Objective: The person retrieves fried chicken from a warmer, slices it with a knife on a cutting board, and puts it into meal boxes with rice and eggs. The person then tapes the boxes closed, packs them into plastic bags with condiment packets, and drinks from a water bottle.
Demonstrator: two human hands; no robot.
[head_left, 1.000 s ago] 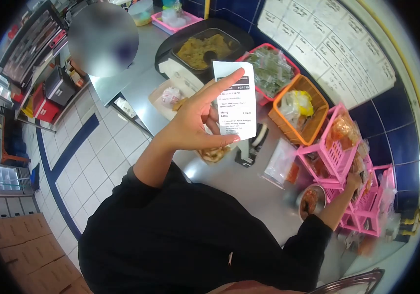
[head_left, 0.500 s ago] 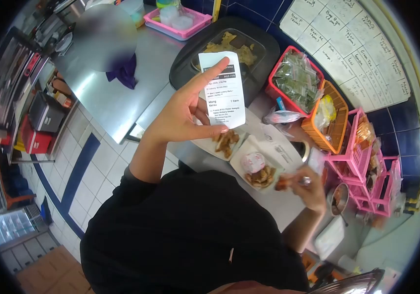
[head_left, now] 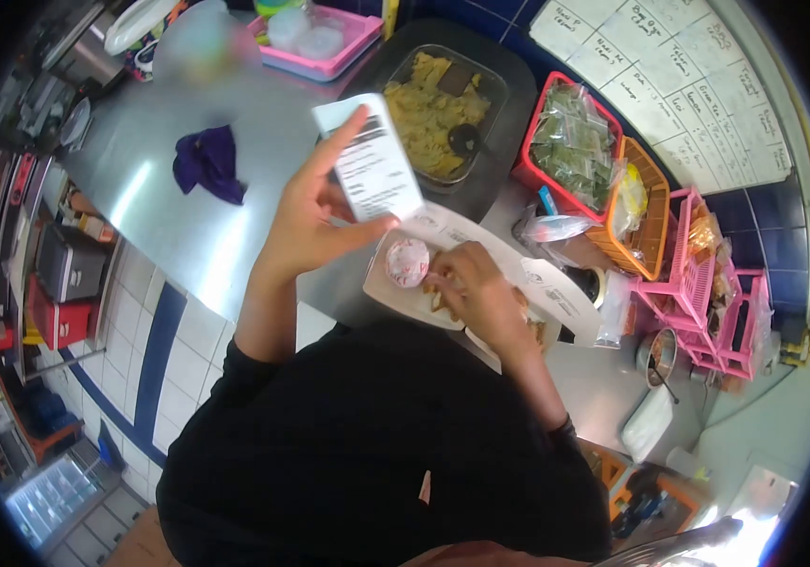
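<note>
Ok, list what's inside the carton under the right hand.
A red-and-white wrapped bundle and brown food pieces. The right hand covers part of the carton; the wrapping hides its contents.

**Pink, Red and Orange Against Navy**

Black print and a dark band mark the white rectangular paper slip. Grey printing patterns the white open cardboard box; red marks dot the round white paper-wrapped item. The crumpled cloth is solid purple. Colour fills 2 plastic baskets: 1 red rectangular basket, 1 orange slatted basket. Pale lines grid the navy square wall tiles; navy bands cross the white square floor tiles.
</note>
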